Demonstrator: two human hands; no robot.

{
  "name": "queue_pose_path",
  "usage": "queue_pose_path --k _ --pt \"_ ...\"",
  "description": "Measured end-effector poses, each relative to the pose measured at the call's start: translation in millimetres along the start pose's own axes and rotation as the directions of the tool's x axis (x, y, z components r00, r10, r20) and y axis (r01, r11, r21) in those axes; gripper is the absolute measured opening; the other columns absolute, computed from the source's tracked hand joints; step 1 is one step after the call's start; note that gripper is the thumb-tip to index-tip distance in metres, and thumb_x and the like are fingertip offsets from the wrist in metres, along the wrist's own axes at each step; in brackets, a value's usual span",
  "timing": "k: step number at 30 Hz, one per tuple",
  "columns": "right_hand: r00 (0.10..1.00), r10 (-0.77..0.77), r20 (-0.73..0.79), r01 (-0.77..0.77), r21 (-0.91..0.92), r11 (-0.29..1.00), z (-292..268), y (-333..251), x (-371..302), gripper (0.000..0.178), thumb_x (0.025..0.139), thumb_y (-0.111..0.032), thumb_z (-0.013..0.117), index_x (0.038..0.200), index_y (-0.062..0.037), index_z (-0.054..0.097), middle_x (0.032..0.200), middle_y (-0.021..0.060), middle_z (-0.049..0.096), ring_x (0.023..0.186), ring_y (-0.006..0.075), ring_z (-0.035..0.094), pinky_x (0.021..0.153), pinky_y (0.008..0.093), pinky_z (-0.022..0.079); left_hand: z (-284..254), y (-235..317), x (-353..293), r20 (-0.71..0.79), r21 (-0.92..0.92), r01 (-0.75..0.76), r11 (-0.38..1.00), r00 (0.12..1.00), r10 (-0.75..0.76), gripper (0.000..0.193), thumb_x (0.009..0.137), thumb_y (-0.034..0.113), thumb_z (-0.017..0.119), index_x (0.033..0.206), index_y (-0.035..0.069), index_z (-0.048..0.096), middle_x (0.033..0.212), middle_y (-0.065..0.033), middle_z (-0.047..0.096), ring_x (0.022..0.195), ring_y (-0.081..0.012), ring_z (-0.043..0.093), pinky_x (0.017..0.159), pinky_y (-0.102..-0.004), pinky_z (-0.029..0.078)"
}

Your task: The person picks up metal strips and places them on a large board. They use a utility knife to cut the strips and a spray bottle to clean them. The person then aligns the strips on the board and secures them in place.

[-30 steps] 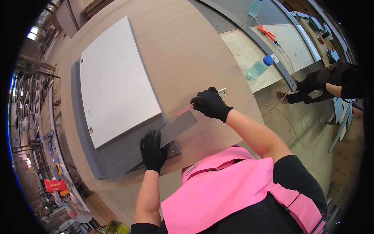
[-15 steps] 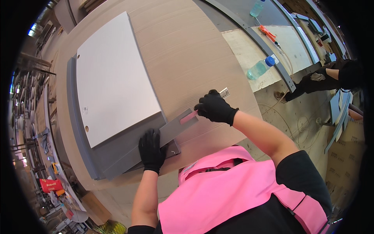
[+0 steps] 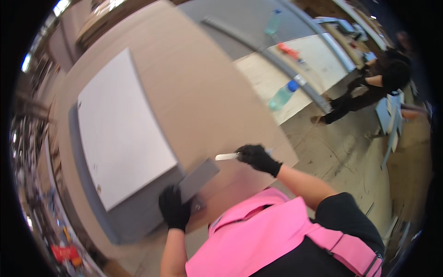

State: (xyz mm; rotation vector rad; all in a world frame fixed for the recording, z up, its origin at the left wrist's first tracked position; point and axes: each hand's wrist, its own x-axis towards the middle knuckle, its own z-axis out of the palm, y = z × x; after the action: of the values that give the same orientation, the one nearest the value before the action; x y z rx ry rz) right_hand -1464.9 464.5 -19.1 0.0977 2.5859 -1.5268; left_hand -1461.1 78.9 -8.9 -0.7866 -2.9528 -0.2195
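Note:
My left hand (image 3: 175,208), in a black glove, is closed on a flat grey strip (image 3: 200,177) near the table's front edge. The strip juts out to the right of the hand; its other end cannot be made out in the blur. My right hand (image 3: 259,159), also gloved in black, grips a narrow steel ruler (image 3: 226,157). The ruler's rounded end points left, above the strip's free end and apart from it. To the left, a white panel (image 3: 122,134) with small round holes near its edge lies on larger grey panels (image 3: 131,221).
Brown cardboard (image 3: 194,92) covers the work table. Beyond its right side, a pale board carries a blue-capped bottle (image 3: 282,97), an orange air gun (image 3: 288,50) and a long grey bar (image 3: 258,48). Another person (image 3: 387,74) stands at the far right. Crowded shelving lines the left.
My right hand has drawn the ruler off the grey strip and turned it. The left hand now grips the strip, whose angle has shifted. The whole view has swung and blurred.

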Motion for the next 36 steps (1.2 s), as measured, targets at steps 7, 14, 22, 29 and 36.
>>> queue_pose_path --k 7,14,22,29,36 --pt "0.948 0.313 -0.064 -0.232 0.533 0.814 -7.5 37.0 -15.4 0.02 0.092 -0.019 0.059 0.094 -0.0015 0.067 0.072 0.0036 0.062 0.062 0.0112 0.055 0.058 0.0267 0.047 -1.6 8.4 3.0 -0.179 0.177 -0.13 0.975 0.97 0.162 0.069 0.092 0.05 0.058 0.139 0.0 0.046 0.134 -0.0223 0.053 0.122 -0.044 0.05 0.102 -0.0592 0.038" --pt "0.885 0.463 -0.061 -0.334 0.61 0.719 -34.6 38.3 -46.2 0.037 0.093 -0.037 0.062 0.1 -0.0004 0.067 0.077 0.0076 0.065 0.066 0.0149 0.06 0.063 0.0296 0.05 -10.4 14.7 11.2 -0.191 0.194 -0.167 0.967 0.96 0.204 0.067 0.093 0.056 0.052 0.138 0.005 0.051 0.126 -0.0178 0.059 0.11 -0.0349 0.059 0.09 -0.0497 0.049" --pt "0.845 0.523 -0.113 -0.288 0.728 0.622 -60.9 35.9 -74.0 0.034 0.09 -0.035 0.063 0.101 -0.0036 0.067 0.084 0.0068 0.065 0.072 0.016 0.059 0.065 0.0314 0.048 -7.2 13.8 42.4 -0.165 0.163 -0.091 0.982 0.979 0.118 0.068 0.093 0.056 0.052 0.138 0.006 0.05 0.125 -0.0175 0.059 0.109 -0.0348 0.059 0.089 -0.0496 0.049" --pt "0.811 0.585 -0.015 -0.262 0.885 0.386 -51.9 38.2 -77.1 0.031 0.09 -0.034 0.062 0.103 -0.0071 0.068 0.084 0.0043 0.063 0.072 0.0138 0.056 0.064 0.03 0.047 -10.6 9.6 56.2 -0.116 0.156 -0.028 0.987 0.992 0.047 0.068 0.093 0.057 0.051 0.139 0.006 0.05 0.124 -0.0172 0.059 0.108 -0.0346 0.059 0.088 -0.0495 0.049" --pt "0.828 0.56 -0.009 -0.199 0.929 0.31 -43.3 44.1 -77.5 0.032 0.094 -0.033 0.06 0.108 -0.0059 0.068 0.083 0.005 0.063 0.073 0.0146 0.057 0.068 0.0297 0.048 -7.4 -1.7 67.4 -0.099 0.163 0.051 0.985 0.995 -0.035 0.068 0.094 0.057 0.05 0.14 0.007 0.049 0.123 -0.017 0.059 0.107 -0.0345 0.059 0.087 -0.0494 0.05"
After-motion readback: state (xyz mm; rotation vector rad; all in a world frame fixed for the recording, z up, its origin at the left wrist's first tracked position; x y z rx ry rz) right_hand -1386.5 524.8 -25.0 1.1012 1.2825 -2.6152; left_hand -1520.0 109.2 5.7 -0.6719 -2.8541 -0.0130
